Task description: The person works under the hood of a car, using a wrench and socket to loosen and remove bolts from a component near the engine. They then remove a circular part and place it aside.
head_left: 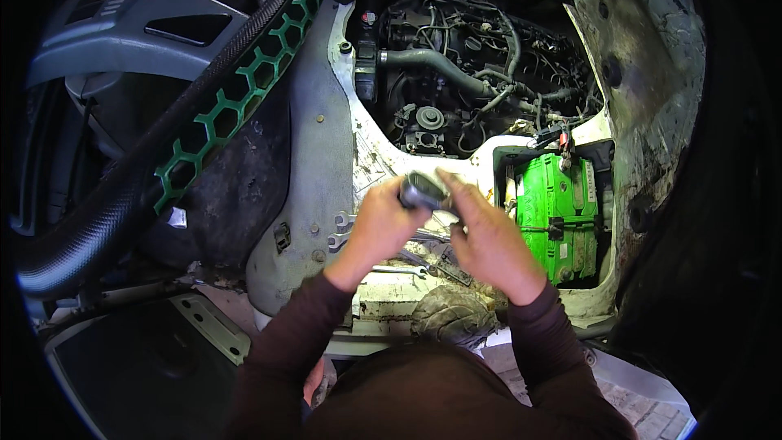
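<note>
Over the white metal ledge, both my hands meet around a dark tool with a rounded, shiny end point(422, 191); its exact kind cannot be made out. My left hand point(380, 224) has its fingers closed around the tool's left side. On the other side, my right hand point(491, 243) holds it between a stretched index finger and the thumb. Open-end wrenches point(345, 218) lie on the ledge next to my left wrist. Below my hands rests another silver wrench point(399, 270). A crumpled, dirty cloth or glove point(454, 315) lies at the ledge's near edge.
The open engine bay point(481, 57) with hoses lies beyond my hands. A green battery point(547, 195) sits in a recess at the right, with a clamp point(564, 140) near its far end. A steering wheel point(122, 167) with green hexagon trim crosses the left side.
</note>
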Demonstrator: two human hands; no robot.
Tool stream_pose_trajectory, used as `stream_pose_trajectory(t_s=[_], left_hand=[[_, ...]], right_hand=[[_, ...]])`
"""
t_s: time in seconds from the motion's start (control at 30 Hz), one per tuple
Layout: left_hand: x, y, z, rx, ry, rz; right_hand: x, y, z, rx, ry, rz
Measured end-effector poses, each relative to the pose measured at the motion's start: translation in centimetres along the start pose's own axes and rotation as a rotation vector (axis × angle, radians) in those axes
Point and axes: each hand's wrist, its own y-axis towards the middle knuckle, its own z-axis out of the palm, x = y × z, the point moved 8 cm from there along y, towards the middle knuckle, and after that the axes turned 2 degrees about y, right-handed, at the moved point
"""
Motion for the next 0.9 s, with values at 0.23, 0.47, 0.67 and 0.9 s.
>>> stream_pose_trajectory(t_s=[0.23, 0.47, 0.67, 0.9], left_hand=[[1.9, 15.7, -1.2, -0.096, -0.355, 0.137], [8.1, 21.6, 0.7, 0.083, -0.9, -0.19], [10.4, 21.5, 1.0, 0.011, -0.756, -0.35], [7.8, 20.5, 0.7, -0.08, -0.735, -0.224]], right_hand=[[-5.8, 7.2, -7.5, -0.274, -0.485, 0.155], [-6.8, 12.1, -6.1, -0.159, -0.643, 0.277], [-7.2, 12.7, -5.0, -0.123, -0.646, 0.263], [-6.5, 11.0, -5.4, -0.271, -0.617, 0.054]])
